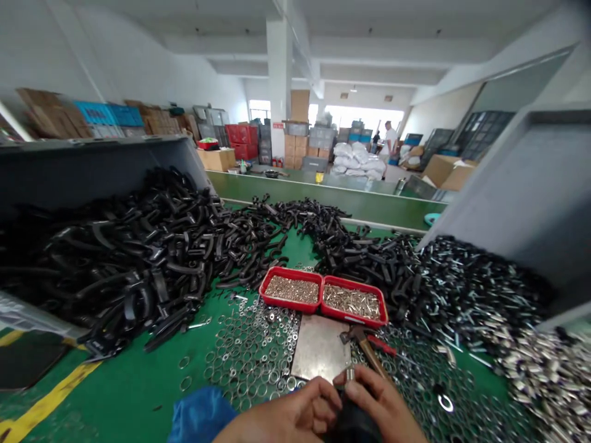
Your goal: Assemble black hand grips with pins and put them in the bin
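Note:
At the bottom edge my left hand and my right hand are closed together around a black curved part. A small silver pin sticks up from it between my fingertips. Just beyond my hands lies a flat metal plate, with a wooden-handled hammer beside it. Behind the plate, a red two-compartment tray holds small metal pieces. Silver washers are scattered over the green table.
A big heap of black curved parts spills from a grey bin on the left. Another tipped grey bin on the right pours out black-and-silver parts. Blue cloth lies near my left wrist. A person stands far back among boxes.

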